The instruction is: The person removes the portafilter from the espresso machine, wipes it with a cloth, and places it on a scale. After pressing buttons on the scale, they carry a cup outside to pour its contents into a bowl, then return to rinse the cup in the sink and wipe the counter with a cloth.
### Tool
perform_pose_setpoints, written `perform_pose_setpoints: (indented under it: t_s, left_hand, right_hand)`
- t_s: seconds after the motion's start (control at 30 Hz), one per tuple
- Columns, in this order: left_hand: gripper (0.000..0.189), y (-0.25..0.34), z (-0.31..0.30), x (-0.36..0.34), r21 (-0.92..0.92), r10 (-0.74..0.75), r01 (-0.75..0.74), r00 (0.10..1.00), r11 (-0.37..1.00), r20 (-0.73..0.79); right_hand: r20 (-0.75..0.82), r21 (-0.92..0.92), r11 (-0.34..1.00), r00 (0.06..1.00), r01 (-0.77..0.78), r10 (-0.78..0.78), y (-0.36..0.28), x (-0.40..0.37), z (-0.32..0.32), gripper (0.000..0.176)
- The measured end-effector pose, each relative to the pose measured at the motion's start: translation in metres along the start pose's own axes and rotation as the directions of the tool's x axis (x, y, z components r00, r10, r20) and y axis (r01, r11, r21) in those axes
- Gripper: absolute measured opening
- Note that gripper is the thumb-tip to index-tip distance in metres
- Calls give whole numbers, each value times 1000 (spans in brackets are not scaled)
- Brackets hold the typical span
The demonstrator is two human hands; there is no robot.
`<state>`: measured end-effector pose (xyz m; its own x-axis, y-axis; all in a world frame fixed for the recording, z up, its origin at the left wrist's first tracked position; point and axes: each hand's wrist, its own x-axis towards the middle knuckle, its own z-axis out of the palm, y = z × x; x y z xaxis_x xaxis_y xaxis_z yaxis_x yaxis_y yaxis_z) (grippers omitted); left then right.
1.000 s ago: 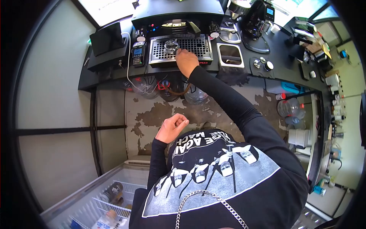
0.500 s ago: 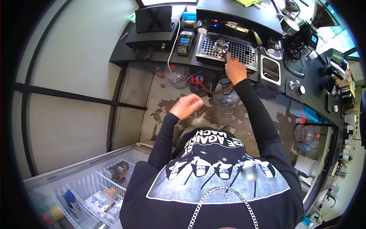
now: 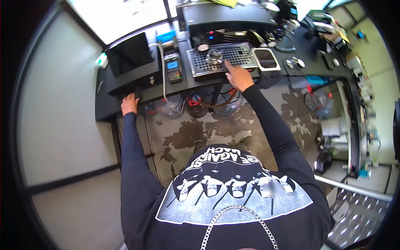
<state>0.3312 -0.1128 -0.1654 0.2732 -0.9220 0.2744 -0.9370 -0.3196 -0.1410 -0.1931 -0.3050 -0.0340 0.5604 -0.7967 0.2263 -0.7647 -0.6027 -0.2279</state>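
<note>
My right hand (image 3: 236,76) reaches out to the steel drip tray (image 3: 241,53) of the black espresso machine (image 3: 227,18). Its fingers lie spread on the tray's front edge, just right of a small glass cup (image 3: 215,55) that stands on the grate. The hand holds nothing that I can see. My left hand (image 3: 129,104) is stretched far to the left and grips the front edge of the black counter (image 3: 109,111), below a black cash drawer (image 3: 131,81) with a dark tablet screen (image 3: 130,53) on top.
A card terminal (image 3: 173,68) with a white cable sits between the drawer and the tray. Large water jugs (image 3: 199,104) and hoses stand under the counter. A rectangular steel bin (image 3: 266,59) is set into the counter to the right. Bottles (image 3: 318,100) stand on the worn floor.
My left hand has gone from hanging loosely fisted in the air to gripping the counter edge at the left. The view has swung; the right hand stays at the tray.
</note>
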Motion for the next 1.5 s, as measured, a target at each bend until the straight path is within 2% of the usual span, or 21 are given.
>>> perform_pose_setpoints:
  t_s: [0.07,0.17,0.23,0.3,0.37,0.43,0.5,0.6,0.7,0.8,0.83,0.9,0.97,1.03,1.07,1.1,1.17,1.3,1.37,1.43,1.5]
  left_hand:
    - [34,-3,0,4,-20,0,0,1000,1000,5]
    - [34,6,-15,2,-420,-330,273,941,866,-68]
    - [43,24,-25,-7,-635,-641,478,767,607,-35]
    - [53,56,-37,-20,-754,-759,374,603,540,-245]
    - [51,117,-89,-17,-931,-887,234,434,281,-159]
    - [40,152,-97,-16,-949,-738,91,608,-301,293]
    - [29,203,-142,7,-928,-717,-225,694,-297,61]
    - [22,233,-147,48,-954,-645,-173,764,-245,27]
    - [36,260,-143,100,-920,-509,103,853,378,-113]
    - [22,309,-149,127,-647,-235,198,972,736,30]
    - [19,324,-142,128,-506,-111,173,982,845,150]
    - [15,355,-88,133,-271,128,-165,981,948,-148]
    - [16,390,-122,126,-365,-9,-8,999,931,-45]
    - [20,421,-90,133,-284,92,-166,963,944,-255]
    - [30,433,-138,128,-443,162,-88,978,892,132]
    - [30,448,-134,121,-440,154,-78,978,894,140]
    - [39,468,-116,110,-365,199,-277,951,889,-237]
    - [30,438,-182,57,-410,229,-403,883,818,-410]
    - [21,423,-207,5,-821,-13,-224,962,526,-271]
    - [15,396,-189,-53,-804,48,-225,970,551,-238]
    - [15,366,-157,-114,-879,35,36,998,475,59]
  right_hand:
    - [6,191,980,998,-56,56,3,4,-4,53]
    - [-70,382,911,978,-156,196,3,3,-16,53]
    - [-92,422,894,974,-152,208,11,1,-26,54]
    - [-108,480,864,967,-153,232,12,-4,-30,55]
    - [-63,472,846,948,-247,311,11,-5,-41,55]
    - [-85,494,843,954,-211,289,21,-6,-39,56]
    - [-66,500,837,954,-222,292,22,-10,-40,55]
    - [-15,520,816,953,-252,303,23,-10,-43,55]
    - [36,538,796,951,-278,308,32,-13,-42,56]
    - [-25,572,796,966,-199,259,41,-12,-42,58]
    - [-24,580,794,971,-180,238,42,-11,-44,58]
    - [28,559,797,966,-228,257,46,-10,-48,58]
    - [-3,569,799,970,-197,241,51,-11,-51,59]
    - [-13,567,799,967,-202,254,58,-11,-52,59]
    - [14,569,794,968,-214,251,60,-11,-57,58]
    - [22,571,793,969,-214,245,62,-10,-62,58]
    - [77,581,778,968,-239,240,67,-9,-69,58]
    - [-9,547,829,990,-113,141,75,-7,-58,58]
    - [-22,503,860,993,-86,112,73,-7,-49,56]
    - [34,277,960,999,-36,28,66,-7,-46,56]
    - [29,113,993,999,15,-19,56,-13,-25,54]
